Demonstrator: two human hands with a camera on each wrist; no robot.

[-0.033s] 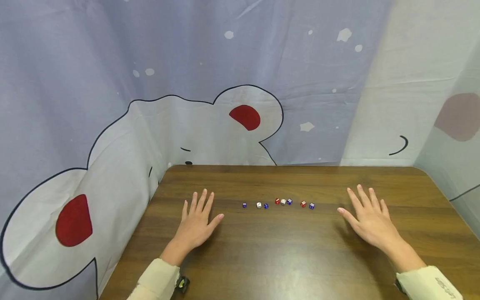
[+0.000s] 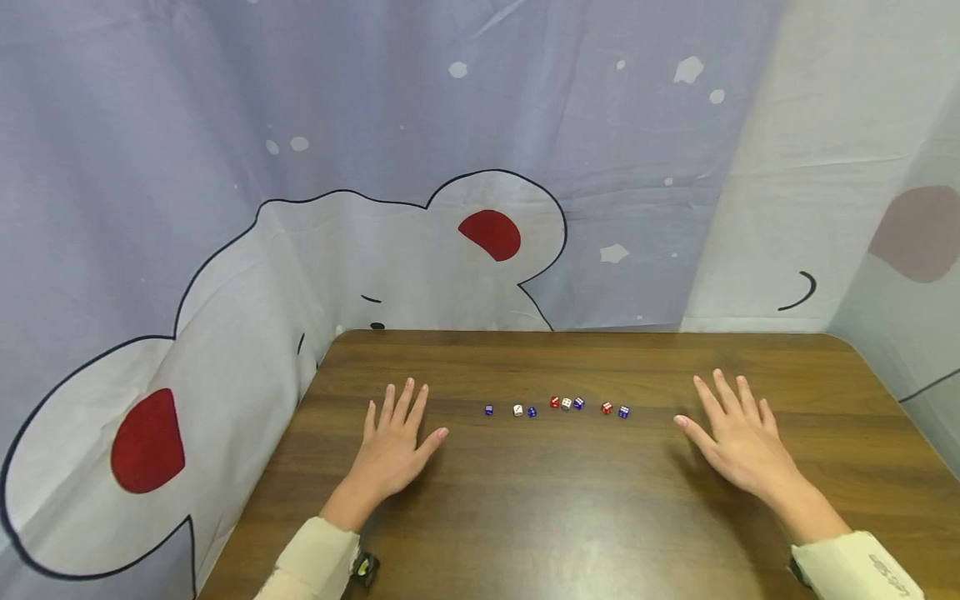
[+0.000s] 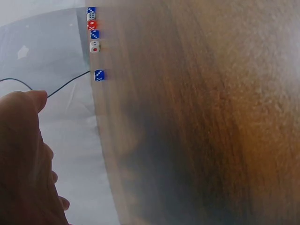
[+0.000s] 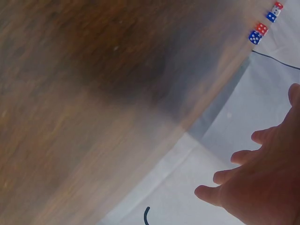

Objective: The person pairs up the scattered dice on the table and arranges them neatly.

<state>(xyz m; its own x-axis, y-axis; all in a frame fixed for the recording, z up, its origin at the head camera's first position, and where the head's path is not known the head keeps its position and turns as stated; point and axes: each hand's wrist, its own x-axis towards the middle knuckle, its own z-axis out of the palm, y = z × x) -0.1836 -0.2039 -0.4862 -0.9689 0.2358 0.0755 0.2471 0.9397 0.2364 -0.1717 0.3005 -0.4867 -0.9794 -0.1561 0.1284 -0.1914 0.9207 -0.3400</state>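
While eight red, white and blue dice [image 2: 566, 404] lie across the wood-grain surface [image 2: 525, 492], the left hand [image 2: 390, 450] and right hand [image 2: 741, 448] flank them, fingers spread wide.

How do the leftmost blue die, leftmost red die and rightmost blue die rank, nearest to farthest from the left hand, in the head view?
1. Leftmost blue die: right of the left hand.
2. Leftmost red die: near the row's middle.
3. Rightmost blue die: row's right end.
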